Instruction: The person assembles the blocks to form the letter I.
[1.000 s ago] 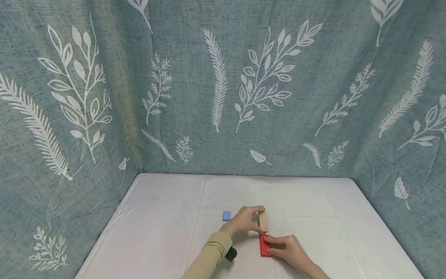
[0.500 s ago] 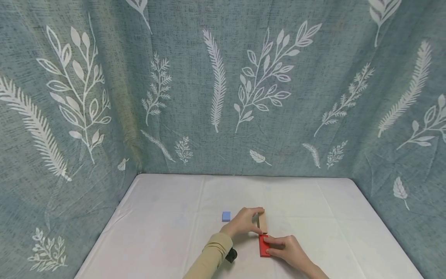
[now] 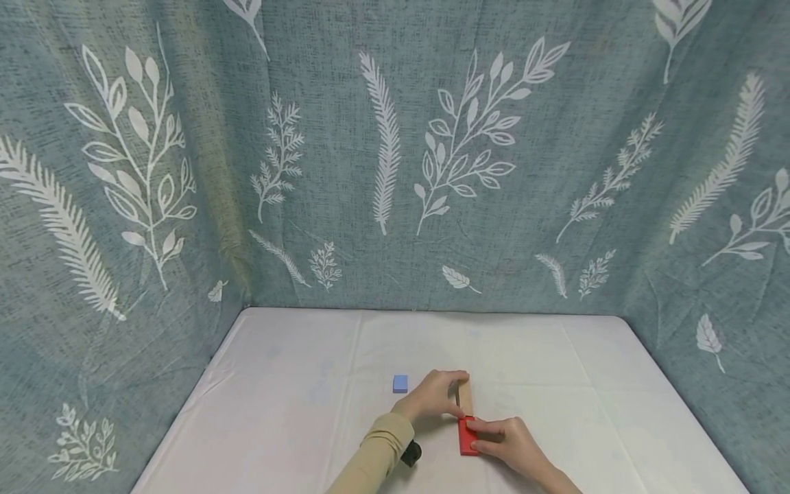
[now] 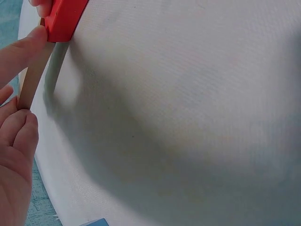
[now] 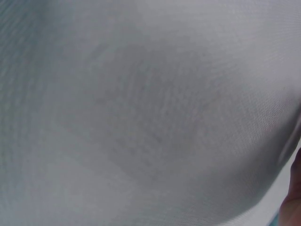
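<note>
My left hand (image 3: 430, 396) pinches a plain wooden block (image 3: 465, 396) lengthwise, thumb at its near end and fingers at its far end. Close in front of it, my right hand (image 3: 509, 442) holds a flat red block (image 3: 468, 437) between thumb and fingers from the right side. The near end of the wooden block meets the far end of the red block. The left wrist view shows the red block (image 4: 66, 21) right against the wooden block (image 4: 35, 80), with the left thumb beside the joint. Only an edge of the right hand (image 5: 292, 193) shows in the right wrist view.
A small blue block (image 3: 400, 383) lies on the white-covered table (image 3: 296, 391), left of and beyond the left hand. A black device (image 3: 411, 453) sits at the left wrist. Leaf-patterned curtains (image 3: 333, 171) enclose the table at the back and sides.
My left hand has brought the wooden block slightly nearer to me, and the small gap between it and the red block has closed. The right hand and red block have hardly moved.
</note>
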A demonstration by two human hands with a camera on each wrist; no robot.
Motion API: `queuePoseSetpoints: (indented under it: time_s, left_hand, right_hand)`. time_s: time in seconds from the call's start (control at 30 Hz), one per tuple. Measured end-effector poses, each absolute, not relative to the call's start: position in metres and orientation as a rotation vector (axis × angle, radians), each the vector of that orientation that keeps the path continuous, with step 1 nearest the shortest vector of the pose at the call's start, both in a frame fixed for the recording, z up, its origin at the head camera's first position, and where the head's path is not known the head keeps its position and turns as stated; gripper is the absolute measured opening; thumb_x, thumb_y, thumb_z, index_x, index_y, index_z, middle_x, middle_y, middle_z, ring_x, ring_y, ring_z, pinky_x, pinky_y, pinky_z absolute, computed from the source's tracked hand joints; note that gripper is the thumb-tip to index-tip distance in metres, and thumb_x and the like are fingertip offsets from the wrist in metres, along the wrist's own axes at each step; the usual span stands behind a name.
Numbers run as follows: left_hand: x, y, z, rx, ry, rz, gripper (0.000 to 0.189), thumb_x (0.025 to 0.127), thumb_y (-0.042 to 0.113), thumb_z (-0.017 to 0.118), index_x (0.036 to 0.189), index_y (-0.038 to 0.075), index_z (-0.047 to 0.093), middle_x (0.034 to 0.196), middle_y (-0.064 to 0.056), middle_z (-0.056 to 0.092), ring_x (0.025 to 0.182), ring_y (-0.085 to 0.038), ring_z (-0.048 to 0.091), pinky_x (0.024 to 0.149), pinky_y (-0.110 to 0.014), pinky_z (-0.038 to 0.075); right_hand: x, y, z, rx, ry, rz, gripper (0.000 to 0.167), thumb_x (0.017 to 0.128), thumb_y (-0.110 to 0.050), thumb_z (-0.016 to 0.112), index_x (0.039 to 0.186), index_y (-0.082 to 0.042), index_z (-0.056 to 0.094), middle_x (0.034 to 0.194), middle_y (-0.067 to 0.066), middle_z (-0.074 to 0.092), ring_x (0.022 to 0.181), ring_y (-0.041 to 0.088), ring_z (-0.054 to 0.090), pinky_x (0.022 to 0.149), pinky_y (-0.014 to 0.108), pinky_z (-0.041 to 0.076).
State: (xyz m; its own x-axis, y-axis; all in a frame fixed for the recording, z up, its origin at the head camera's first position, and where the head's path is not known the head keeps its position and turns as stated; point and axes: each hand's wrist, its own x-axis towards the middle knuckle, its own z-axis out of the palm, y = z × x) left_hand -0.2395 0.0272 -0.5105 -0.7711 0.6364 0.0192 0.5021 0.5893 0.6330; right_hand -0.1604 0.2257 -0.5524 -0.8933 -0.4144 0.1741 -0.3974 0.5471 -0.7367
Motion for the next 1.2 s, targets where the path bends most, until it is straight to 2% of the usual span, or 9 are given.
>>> queuePoseSetpoints:
  time_s: [0.27,0.5,0.6,0.83,1.2]
  left_hand:
    - [-0.239,0.030,-0.509,0.909,2.615,0.917,0.066,0.069,0.014,0.085,0.128,0.005,0.057,0.130,-0.006,0.061,0.123,-0.018,0.055,0.105,-0.028,0.045]
    - [-0.240,0.034,-0.506,0.827,2.599,0.867,0.065,0.070,0.014,0.084,0.129,0.006,0.057,0.130,-0.005,0.061,0.123,-0.018,0.055,0.106,-0.029,0.044]
    - [-0.240,0.035,-0.504,0.796,2.597,0.832,0.065,0.070,0.014,0.083,0.129,0.007,0.057,0.130,-0.004,0.061,0.123,-0.018,0.054,0.106,-0.030,0.044]
    - [-0.238,0.038,-0.500,0.712,2.594,0.774,0.064,0.071,0.016,0.083,0.130,0.010,0.057,0.129,-0.004,0.061,0.120,-0.019,0.054,0.106,-0.033,0.044]
    - [-0.239,0.043,-0.494,0.655,2.569,0.759,0.066,0.070,0.012,0.083,0.130,0.008,0.056,0.124,-0.005,0.063,0.111,-0.015,0.057,0.102,-0.031,0.046]
  right_hand:
    - [-0.161,0.226,-0.553,-0.722,2.760,-1.286,0.034,0.080,-0.027,0.074,0.110,-0.009,0.072,0.107,0.006,0.071,0.106,0.010,0.062,0.084,0.026,0.057]
    - [-0.161,0.227,-0.555,-0.760,2.739,-1.325,0.036,0.081,-0.028,0.073,0.110,-0.007,0.071,0.106,0.008,0.071,0.105,0.007,0.061,0.084,0.013,0.050]
    - [-0.161,0.228,-0.556,-0.788,2.738,-1.345,0.035,0.082,-0.027,0.073,0.109,-0.005,0.071,0.105,0.009,0.072,0.104,0.006,0.061,0.084,0.011,0.048]
    - [-0.162,0.228,-0.554,-0.766,2.736,-1.326,0.036,0.081,-0.028,0.073,0.109,-0.005,0.071,0.106,0.008,0.072,0.104,0.006,0.061,0.084,0.011,0.049]
    - [-0.162,0.227,-0.551,-0.743,2.726,-1.286,0.037,0.080,-0.025,0.074,0.111,-0.005,0.071,0.107,0.009,0.071,0.102,0.005,0.063,0.081,0.013,0.052]
